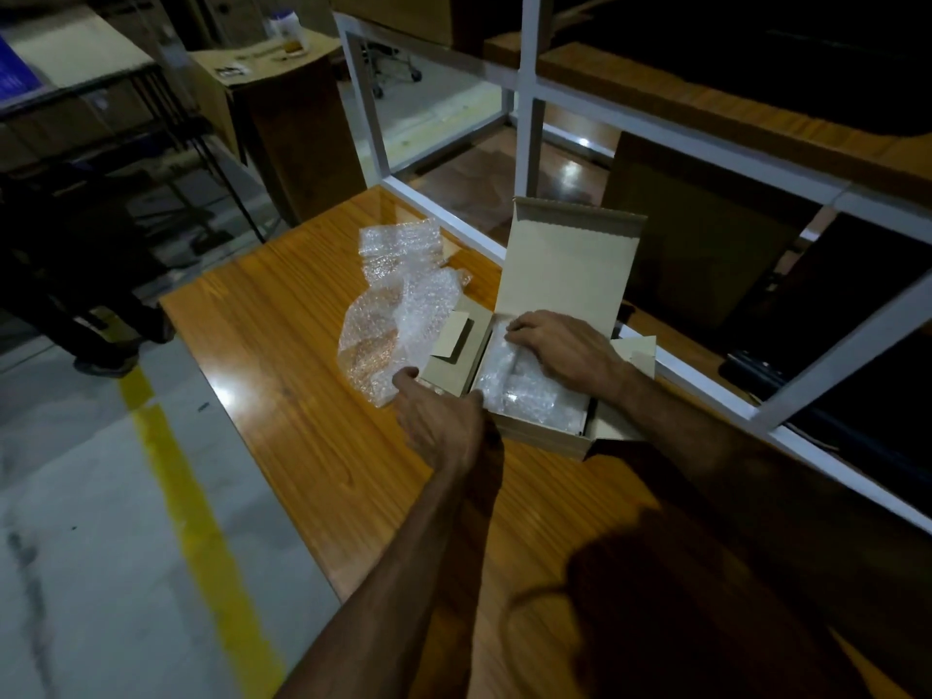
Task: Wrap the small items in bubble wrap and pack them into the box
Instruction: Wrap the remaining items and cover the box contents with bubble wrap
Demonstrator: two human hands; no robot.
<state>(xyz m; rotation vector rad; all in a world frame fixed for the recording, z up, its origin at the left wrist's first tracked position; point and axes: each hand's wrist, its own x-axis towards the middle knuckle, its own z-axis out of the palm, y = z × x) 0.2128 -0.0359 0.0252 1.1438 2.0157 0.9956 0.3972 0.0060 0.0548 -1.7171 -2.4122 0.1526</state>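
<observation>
A small cardboard box [542,436] stands open on the wooden table [302,345], its lid [570,264] tilted upright at the back. Inside lies a bubble-wrapped bundle [524,391]. My right hand [560,350] presses down on that bundle with its fingers spread flat. My left hand [439,421] holds the box's near-left corner, thumb at the rim and forefinger pointing towards the side flap [454,340]. Loose sheets of bubble wrap [398,315] lie crumpled just left of the box. What the bundle contains is hidden.
A white metal frame [529,93] runs along the table's far and right edges. To the left the table ends above a grey floor with a yellow line [201,522]. A cardboard stand with a jar [287,27] is further back. Someone's shoes [121,345] are at left.
</observation>
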